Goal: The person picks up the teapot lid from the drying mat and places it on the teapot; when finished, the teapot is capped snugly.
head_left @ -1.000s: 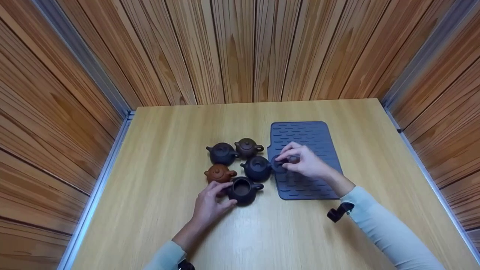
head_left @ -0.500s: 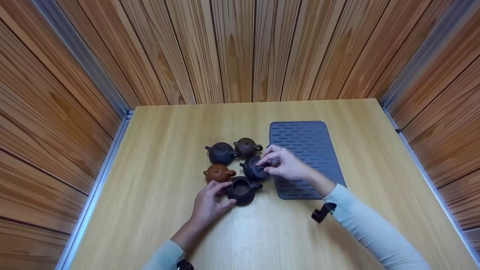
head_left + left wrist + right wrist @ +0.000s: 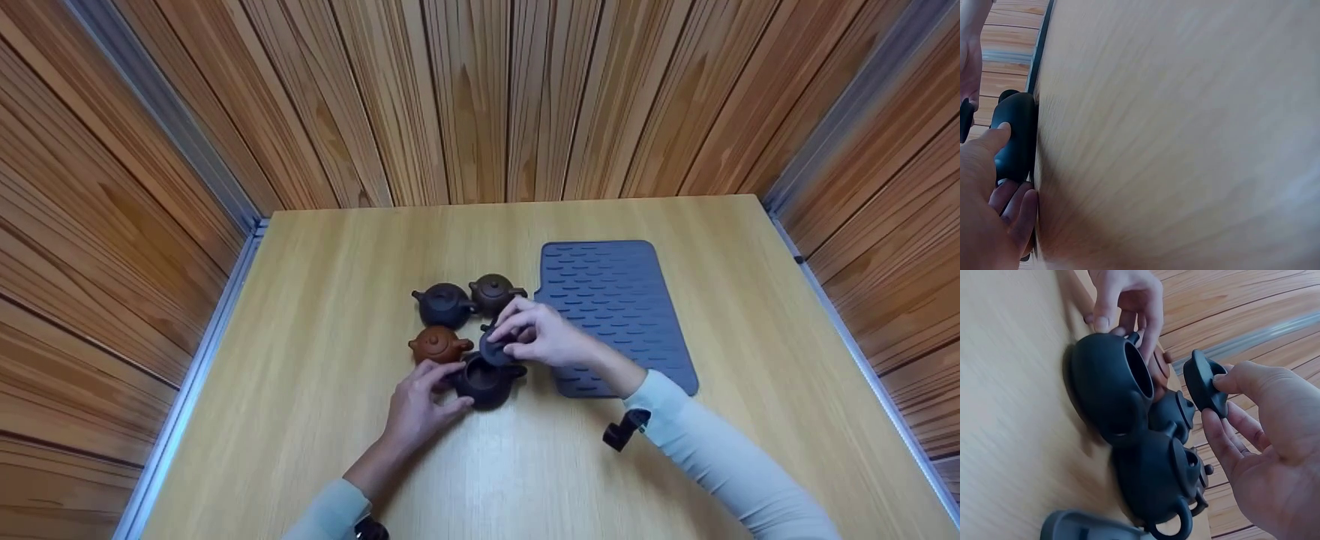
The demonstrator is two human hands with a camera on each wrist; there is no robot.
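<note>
A dark lidless teapot (image 3: 491,389) stands on the table, its round mouth facing up. My left hand (image 3: 421,401) steadies it from the spout side; the left wrist view shows the thumb on its wall and the fingers round its side. Just above the mouth, toward the back, my right hand (image 3: 546,335) pinches a dark teapot lid (image 3: 1202,381) between thumb and fingers. In the right wrist view the lid is apart from the pot. Behind the lid sits a lidded dark teapot (image 3: 1151,475), mostly covered by my right hand in the head view.
A reddish-brown teapot (image 3: 437,345) sits close beside my left fingers. Farther back are another dark teapot (image 3: 443,306) and a brown teapot (image 3: 492,294), both lidded. A grey ridged mat (image 3: 611,300) lies to the right. Wooden walls enclose the table.
My right hand has carried the lid left and toward me, from over the mat to the lidless teapot's mouth. My left hand has stayed on that teapot.
</note>
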